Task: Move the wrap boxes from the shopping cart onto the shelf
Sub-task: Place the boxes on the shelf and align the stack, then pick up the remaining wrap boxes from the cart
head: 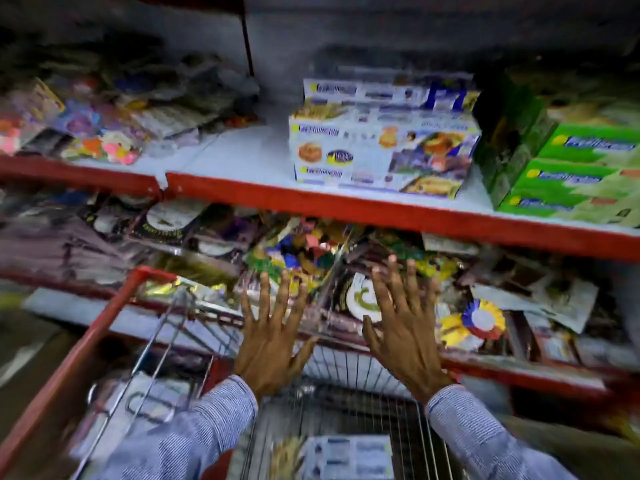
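Note:
A stack of white and blue wrap boxes (pixel 381 147) stands on the white shelf with a red front edge (pixel 311 199), right of its middle. One more wrap box (pixel 346 457) lies in the wire shopping cart (pixel 346 372) at the bottom of the view. My left hand (pixel 273 341) and my right hand (pixel 405 334) hover above the cart's far end, below the shelf edge. Both hands are empty with fingers spread wide, palms facing down. The whole view is blurred.
Green boxes (pixel 571 174) are stacked at the shelf's right, close to the white ones. Colourful party goods (pixel 100 133) fill the shelf's left end. The lower shelf (pixel 485 306) is crowded with rosettes and packets. The cart's red handle (pixel 79 351) runs diagonally at left.

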Action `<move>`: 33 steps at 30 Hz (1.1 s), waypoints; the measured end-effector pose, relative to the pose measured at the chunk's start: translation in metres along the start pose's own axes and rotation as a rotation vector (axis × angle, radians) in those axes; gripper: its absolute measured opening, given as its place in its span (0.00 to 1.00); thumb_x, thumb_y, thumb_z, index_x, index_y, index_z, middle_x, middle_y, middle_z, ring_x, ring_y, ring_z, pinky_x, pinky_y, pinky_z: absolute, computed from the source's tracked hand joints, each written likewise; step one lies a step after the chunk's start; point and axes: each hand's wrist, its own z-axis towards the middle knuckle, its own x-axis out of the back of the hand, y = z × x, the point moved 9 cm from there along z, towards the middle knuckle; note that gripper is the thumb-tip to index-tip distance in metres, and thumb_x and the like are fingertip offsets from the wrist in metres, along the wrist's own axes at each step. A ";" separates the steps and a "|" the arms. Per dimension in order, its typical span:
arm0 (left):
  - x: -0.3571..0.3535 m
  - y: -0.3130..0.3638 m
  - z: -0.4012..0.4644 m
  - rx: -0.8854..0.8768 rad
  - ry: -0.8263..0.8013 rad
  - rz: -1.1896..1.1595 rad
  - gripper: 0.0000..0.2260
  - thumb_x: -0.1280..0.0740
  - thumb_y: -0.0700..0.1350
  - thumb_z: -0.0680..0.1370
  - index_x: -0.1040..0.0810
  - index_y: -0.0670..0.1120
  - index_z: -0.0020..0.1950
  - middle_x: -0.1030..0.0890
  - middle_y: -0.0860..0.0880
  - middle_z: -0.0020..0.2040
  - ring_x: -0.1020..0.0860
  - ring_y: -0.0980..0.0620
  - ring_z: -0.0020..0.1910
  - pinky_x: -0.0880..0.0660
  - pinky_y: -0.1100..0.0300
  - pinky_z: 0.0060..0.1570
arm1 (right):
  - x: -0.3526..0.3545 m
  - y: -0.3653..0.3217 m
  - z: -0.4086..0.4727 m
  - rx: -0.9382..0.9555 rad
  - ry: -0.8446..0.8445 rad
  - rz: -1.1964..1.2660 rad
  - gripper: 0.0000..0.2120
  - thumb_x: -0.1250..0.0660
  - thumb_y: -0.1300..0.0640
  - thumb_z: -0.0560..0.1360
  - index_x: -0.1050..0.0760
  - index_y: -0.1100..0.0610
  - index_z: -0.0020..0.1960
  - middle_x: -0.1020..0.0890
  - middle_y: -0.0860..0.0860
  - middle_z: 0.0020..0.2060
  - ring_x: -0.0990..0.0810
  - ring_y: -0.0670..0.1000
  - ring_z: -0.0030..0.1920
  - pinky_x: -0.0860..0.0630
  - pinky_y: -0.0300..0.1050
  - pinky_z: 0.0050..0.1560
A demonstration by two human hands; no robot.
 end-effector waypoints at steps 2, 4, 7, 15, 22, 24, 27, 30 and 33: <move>-0.043 -0.002 -0.038 0.016 -0.142 -0.019 0.38 0.37 0.62 0.76 0.44 0.45 0.79 0.48 0.37 0.80 0.53 0.31 0.78 0.51 0.26 0.70 | -0.043 -0.004 -0.032 0.005 -0.142 0.024 0.35 0.38 0.46 0.74 0.43 0.55 0.78 0.44 0.58 0.79 0.50 0.62 0.79 0.48 0.72 0.74; -0.083 0.001 -0.075 0.016 -0.269 -0.044 0.37 0.38 0.62 0.76 0.44 0.45 0.79 0.48 0.37 0.80 0.52 0.31 0.78 0.49 0.25 0.70 | -0.086 -0.008 -0.066 0.000 -0.288 0.054 0.35 0.38 0.48 0.74 0.43 0.55 0.78 0.42 0.57 0.79 0.47 0.62 0.79 0.45 0.70 0.74; -0.140 0.006 -0.121 0.000 -0.439 -0.107 0.34 0.41 0.61 0.78 0.43 0.45 0.79 0.45 0.37 0.80 0.50 0.31 0.78 0.47 0.25 0.69 | -0.144 -0.020 -0.110 0.034 -0.475 0.131 0.33 0.36 0.54 0.73 0.40 0.56 0.76 0.38 0.56 0.77 0.41 0.60 0.77 0.42 0.63 0.75; -0.274 0.012 -0.206 -0.097 -0.746 -0.094 0.32 0.45 0.58 0.77 0.37 0.42 0.77 0.37 0.38 0.77 0.38 0.31 0.74 0.48 0.30 0.66 | -0.325 -0.027 -0.208 0.111 -1.178 0.152 0.28 0.40 0.52 0.81 0.44 0.54 0.78 0.38 0.53 0.78 0.41 0.56 0.77 0.41 0.53 0.77; -0.329 0.023 -0.231 -0.187 -0.817 -0.125 0.27 0.41 0.53 0.75 0.28 0.41 0.71 0.25 0.40 0.70 0.25 0.36 0.67 0.28 0.33 0.63 | -0.407 -0.023 -0.244 0.206 -1.407 0.107 0.30 0.37 0.45 0.79 0.42 0.48 0.78 0.35 0.53 0.76 0.36 0.56 0.75 0.37 0.56 0.74; -0.331 0.031 -0.229 -0.227 -0.804 -0.131 0.28 0.30 0.52 0.72 0.26 0.42 0.69 0.22 0.41 0.68 0.23 0.37 0.64 0.26 0.34 0.61 | -0.411 -0.020 -0.242 0.262 -1.433 0.111 0.31 0.37 0.43 0.79 0.42 0.49 0.78 0.35 0.54 0.76 0.37 0.57 0.76 0.38 0.58 0.75; -0.334 0.045 -0.221 -0.281 -0.755 -0.156 0.29 0.24 0.51 0.67 0.22 0.42 0.66 0.19 0.41 0.64 0.20 0.39 0.60 0.22 0.39 0.57 | -0.410 -0.020 -0.235 0.385 -1.419 0.060 0.32 0.39 0.41 0.78 0.42 0.54 0.77 0.32 0.57 0.74 0.32 0.59 0.72 0.33 0.58 0.71; -0.338 0.061 -0.214 -0.330 -0.709 -0.206 0.27 0.21 0.49 0.63 0.19 0.42 0.60 0.16 0.42 0.57 0.17 0.40 0.52 0.19 0.46 0.52 | -0.411 -0.015 -0.225 0.348 -1.313 0.060 0.28 0.39 0.43 0.78 0.37 0.57 0.72 0.26 0.58 0.68 0.25 0.62 0.64 0.25 0.60 0.62; -0.353 0.073 -0.215 -0.336 -0.733 -0.237 0.26 0.19 0.47 0.61 0.18 0.41 0.57 0.16 0.43 0.52 0.17 0.43 0.47 0.17 0.52 0.46 | -0.415 -0.008 -0.220 0.236 -1.245 0.048 0.32 0.37 0.46 0.76 0.41 0.57 0.75 0.27 0.59 0.68 0.28 0.63 0.67 0.25 0.61 0.61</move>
